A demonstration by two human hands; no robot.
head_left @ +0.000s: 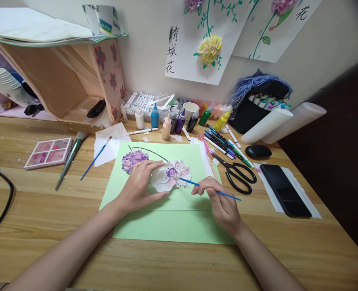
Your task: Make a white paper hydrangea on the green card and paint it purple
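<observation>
My left hand (139,184) grips a white flower-shaped paint palette (159,181) by its left side, thumb and fingers around the edge. Purple paint (172,172) lies in the palette's right wells. In my right hand (222,202) is a thin blue paintbrush (227,195), its tip close to the palette's right edge. Partly behind the palette sits a ruffled paper flower (183,169), mostly white with faint pink. A purple and pink ruffled flower (133,160) is on the green paper (166,226), with a dark curved line drawn above it.
Black scissors (239,173), pens (219,141), a mouse (258,152) and a phone (284,190) lie to the right. Paint bottles (166,127) stand behind the paper. Leftward are another blue brush (97,157), a large green brush (71,159) and a pink palette box (49,153).
</observation>
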